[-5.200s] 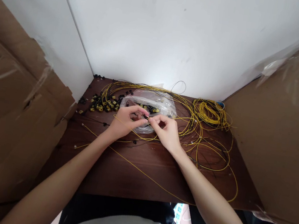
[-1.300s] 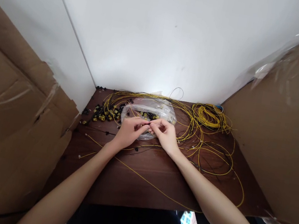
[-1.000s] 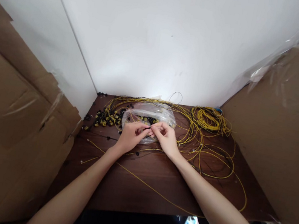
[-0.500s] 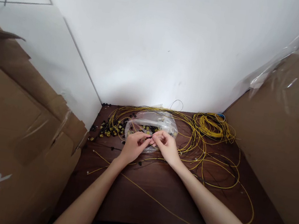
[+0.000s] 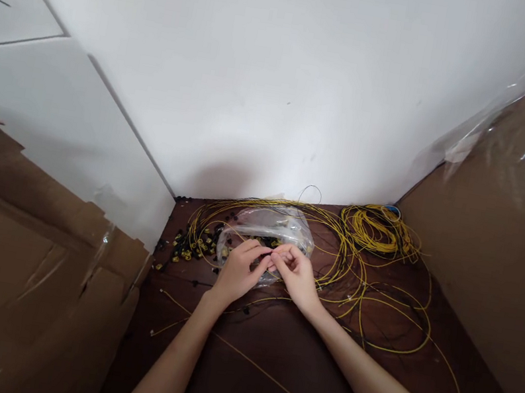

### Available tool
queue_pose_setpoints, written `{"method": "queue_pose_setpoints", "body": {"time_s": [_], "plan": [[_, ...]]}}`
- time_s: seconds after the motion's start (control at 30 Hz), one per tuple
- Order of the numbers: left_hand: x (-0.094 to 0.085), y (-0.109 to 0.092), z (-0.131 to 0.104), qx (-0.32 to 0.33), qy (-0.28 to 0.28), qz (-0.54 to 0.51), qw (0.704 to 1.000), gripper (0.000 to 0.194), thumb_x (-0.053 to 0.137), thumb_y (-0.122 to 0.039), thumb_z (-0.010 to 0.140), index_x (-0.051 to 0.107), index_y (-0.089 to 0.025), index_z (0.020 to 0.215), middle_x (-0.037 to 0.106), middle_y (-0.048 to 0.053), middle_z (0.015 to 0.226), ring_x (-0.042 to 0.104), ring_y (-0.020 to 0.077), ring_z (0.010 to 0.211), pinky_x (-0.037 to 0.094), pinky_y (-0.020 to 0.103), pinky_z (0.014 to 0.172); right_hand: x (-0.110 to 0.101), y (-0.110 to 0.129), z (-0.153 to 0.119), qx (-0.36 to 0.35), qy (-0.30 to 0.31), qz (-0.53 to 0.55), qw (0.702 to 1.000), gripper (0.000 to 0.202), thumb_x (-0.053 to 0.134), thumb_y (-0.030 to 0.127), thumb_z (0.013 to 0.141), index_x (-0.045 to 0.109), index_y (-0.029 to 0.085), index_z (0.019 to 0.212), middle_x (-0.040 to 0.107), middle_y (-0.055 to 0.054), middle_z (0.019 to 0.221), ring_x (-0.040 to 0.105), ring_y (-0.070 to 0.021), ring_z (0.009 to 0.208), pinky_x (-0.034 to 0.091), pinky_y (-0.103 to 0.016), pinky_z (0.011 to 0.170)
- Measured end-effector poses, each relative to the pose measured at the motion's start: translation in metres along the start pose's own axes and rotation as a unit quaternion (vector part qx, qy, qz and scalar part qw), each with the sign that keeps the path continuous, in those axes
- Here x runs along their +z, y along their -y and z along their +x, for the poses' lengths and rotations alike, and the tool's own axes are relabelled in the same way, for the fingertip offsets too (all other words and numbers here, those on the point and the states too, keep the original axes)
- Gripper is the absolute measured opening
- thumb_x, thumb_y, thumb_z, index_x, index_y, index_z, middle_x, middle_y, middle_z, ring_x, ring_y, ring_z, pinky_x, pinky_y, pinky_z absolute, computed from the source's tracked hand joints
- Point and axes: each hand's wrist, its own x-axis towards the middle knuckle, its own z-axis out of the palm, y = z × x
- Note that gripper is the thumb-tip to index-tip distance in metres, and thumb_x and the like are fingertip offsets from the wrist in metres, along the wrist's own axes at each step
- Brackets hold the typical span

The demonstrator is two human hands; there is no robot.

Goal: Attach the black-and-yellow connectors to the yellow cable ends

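My left hand (image 5: 240,272) and my right hand (image 5: 297,276) meet fingertip to fingertip above the middle of the brown table. Both are pinched closed around something small and dark, mostly hidden by the fingers; I cannot make out its kind. Just behind them lies a clear plastic bag (image 5: 300,229) with small black and yellow parts in it. More of these black and yellow parts (image 5: 188,248) are heaped to the left of the bag. A bundle of yellow and black wires (image 5: 261,202) arches behind the bag and curves down on the right.
A coil of yellow wire (image 5: 370,231) sits at the back right. Loose yellow wires (image 5: 282,382) cross the dark brown table (image 5: 295,363). Cardboard boxes stand at left (image 5: 29,265) and right (image 5: 506,244), with a white wall (image 5: 282,79) behind.
The camera view has tilted up slightly, so the table sits lower in the picture. My hands stay together in the same pinch, with little change in their pose.
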Motion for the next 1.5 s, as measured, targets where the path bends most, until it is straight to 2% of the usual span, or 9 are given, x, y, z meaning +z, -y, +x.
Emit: {"method": "queue_pose_setpoints", "body": {"time_s": [0.23, 0.57, 0.83, 1.07, 1.2, 1.3, 1.5], "plan": [[0.006, 0.010, -0.007, 0.014, -0.033, -0.032, 0.999, 0.019, 0.052, -0.022, 0.087, 0.065, -0.016, 0.099, 0.060, 0.006, 0.083, 0.056, 0.0141, 0.076, 0.046, 0.025, 0.066, -0.002, 0.000, 0.001, 0.006, 0.018, 0.006, 1.000, 0.023, 0.064, 0.039, 0.076, 0.057, 0.018, 0.081, 0.061, 0.001, 0.069, 0.060, -0.0110, 0.061, 0.053, -0.026, 0.062], [0.004, 0.008, -0.007, 0.021, -0.053, -0.030, 0.998, 0.018, 0.052, -0.019, 0.087, 0.066, -0.015, 0.097, 0.061, 0.006, 0.082, 0.056, 0.0147, 0.077, 0.046, 0.026, 0.067, -0.003, 0.005, 0.002, 0.019, 0.021, 0.002, 1.000, 0.023, 0.064, 0.039, 0.076, 0.060, 0.018, 0.081, 0.065, 0.000, 0.069, 0.063, -0.0122, 0.063, 0.054, -0.026, 0.063], [0.003, 0.011, -0.007, -0.014, -0.049, -0.035, 0.998, 0.018, 0.052, -0.021, 0.087, 0.067, -0.015, 0.095, 0.061, 0.005, 0.079, 0.056, 0.0135, 0.073, 0.044, 0.024, 0.065, -0.002, 0.005, 0.002, 0.030, 0.027, -0.034, 0.999, 0.025, 0.059, 0.041, 0.080, 0.061, 0.016, 0.083, 0.066, -0.003, 0.071, 0.065, -0.0141, 0.067, 0.055, -0.028, 0.065], [0.004, 0.011, -0.004, -0.050, -0.042, -0.027, 0.997, 0.019, 0.052, -0.021, 0.086, 0.068, -0.014, 0.094, 0.061, 0.005, 0.077, 0.055, 0.0126, 0.068, 0.042, 0.023, 0.061, 0.006, 0.002, 0.006, 0.070, -0.026, -0.050, 0.996, 0.032, 0.060, 0.046, 0.077, 0.060, 0.014, 0.079, 0.064, -0.003, 0.065, 0.063, -0.0132, 0.056, 0.056, -0.028, 0.057], [0.006, 0.012, -0.003, -0.068, -0.048, -0.013, 0.996, 0.018, 0.053, -0.021, 0.086, 0.068, -0.014, 0.093, 0.061, 0.004, 0.076, 0.054, 0.0123, 0.066, 0.041, 0.023, 0.059, 0.011, -0.001, 0.009, 0.072, -0.061, -0.070, 0.993, 0.035, 0.058, 0.049, 0.078, 0.058, 0.015, 0.080, 0.064, -0.002, 0.067, 0.061, -0.0114, 0.048, 0.053, -0.024, 0.045], [0.007, 0.015, -0.003, -0.072, -0.057, -0.010, 0.996, 0.018, 0.052, -0.021, 0.086, 0.068, -0.014, 0.092, 0.060, 0.004, 0.075, 0.054, 0.0121, 0.066, 0.041, 0.023, 0.059, 0.012, -0.003, 0.009, 0.068, -0.060, -0.078, 0.993, 0.034, 0.056, 0.049, 0.079, 0.057, 0.015, 0.083, 0.063, -0.002, 0.068, 0.059, -0.0102, 0.044, 0.050, -0.021, 0.039], [0.006, 0.015, -0.002, -0.072, -0.044, -0.013, 0.996, 0.019, 0.052, -0.023, 0.087, 0.068, -0.014, 0.091, 0.059, 0.004, 0.073, 0.053, 0.0123, 0.066, 0.040, 0.023, 0.059, 0.010, -0.004, 0.007, 0.056, -0.025, -0.055, 0.997, 0.029, 0.059, 0.044, 0.078, 0.058, 0.016, 0.087, 0.064, -0.001, 0.066, 0.059, -0.0092, 0.048, 0.050, -0.019, 0.044]]}}
